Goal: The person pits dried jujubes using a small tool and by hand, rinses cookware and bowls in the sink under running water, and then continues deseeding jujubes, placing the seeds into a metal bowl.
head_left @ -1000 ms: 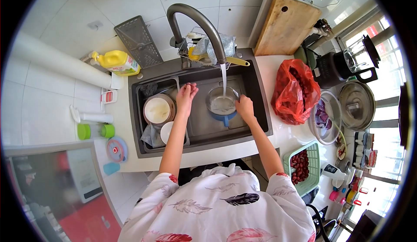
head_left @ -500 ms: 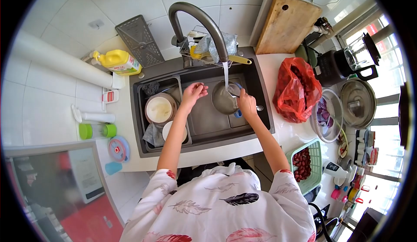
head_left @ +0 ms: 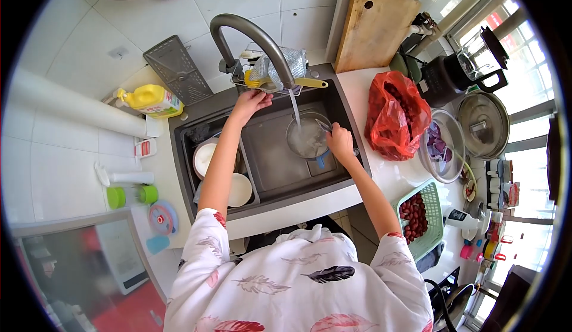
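Water from the tall curved faucet runs into a round metal strainer or pan in the large basin of the dark sink. A bit of blue shows under its near side. My right hand is closed on the metal handle at its right rim. Near the faucet's base, at the back edge of the sink, is my left hand, fingers bent; whether they touch anything there is unclear. Left of the divider lie a white bowl and another bowl, partly behind my left forearm.
Behind the sink, a wire rack holds a yellow-handled brush and a silvery cloth. A yellow bottle stands left. To the right are a red bag, a clear bowl, a green basket and a cutting board.
My left hand has moved from over the basin back and left to the faucet's base. The view has shifted slightly. My right hand still holds the handle under the stream.
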{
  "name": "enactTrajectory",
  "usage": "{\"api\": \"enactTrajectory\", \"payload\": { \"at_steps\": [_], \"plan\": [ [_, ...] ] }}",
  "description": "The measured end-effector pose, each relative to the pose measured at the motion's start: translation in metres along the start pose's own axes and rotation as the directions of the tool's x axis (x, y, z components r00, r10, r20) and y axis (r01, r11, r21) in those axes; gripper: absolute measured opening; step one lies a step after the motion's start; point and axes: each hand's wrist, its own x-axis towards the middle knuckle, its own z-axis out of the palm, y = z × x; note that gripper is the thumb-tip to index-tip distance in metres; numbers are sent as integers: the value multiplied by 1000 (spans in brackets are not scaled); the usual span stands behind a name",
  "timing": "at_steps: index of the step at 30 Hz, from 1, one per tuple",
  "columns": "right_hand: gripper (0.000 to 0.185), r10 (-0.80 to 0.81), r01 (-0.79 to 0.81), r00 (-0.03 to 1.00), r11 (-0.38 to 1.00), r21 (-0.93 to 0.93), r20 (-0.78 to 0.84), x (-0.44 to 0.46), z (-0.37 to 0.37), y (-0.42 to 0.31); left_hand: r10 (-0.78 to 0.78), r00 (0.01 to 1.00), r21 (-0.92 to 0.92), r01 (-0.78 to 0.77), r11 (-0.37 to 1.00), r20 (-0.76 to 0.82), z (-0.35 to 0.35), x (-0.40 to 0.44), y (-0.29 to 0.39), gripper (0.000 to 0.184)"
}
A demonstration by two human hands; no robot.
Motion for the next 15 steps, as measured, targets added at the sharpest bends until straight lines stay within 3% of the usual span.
{"api": "enactTrajectory", "payload": {
  "at_steps": [4,6,7,8,11,12,14,15],
  "plan": [
    [18,-35,41,998,995,-92,58,-2,-14,-8,20,1000,82,-18,996,-15,4,-1,3,24],
    [16,-115,163,983,912,-377,146,0,-14,-14,38,999,125,-33,992,-36,3,-8,-5,24],
    [23,-184,242,969,825,-511,162,1,-11,-19,17,998,55,-13,998,-60,-1,-10,-17,23],
    [23,-182,242,969,823,-514,164,1,-1,-20,-3,997,-16,2,1000,-83,-4,-12,-29,23],
    [30,-252,304,945,459,-835,206,-6,23,-23,-83,995,-58,80,995,-54,0,-33,-67,22],
    [30,-252,303,946,455,-837,206,-9,24,-22,-115,993,-74,113,991,-28,2,-42,-80,22],
    [29,-391,396,870,187,-899,302,-12,35,-21,-142,990,-84,143,986,21,11,-60,-102,21],
    [29,-394,394,870,193,-899,296,-12,45,-19,-153,988,-88,156,984,33,16,-68,-109,22]
  ]
}}
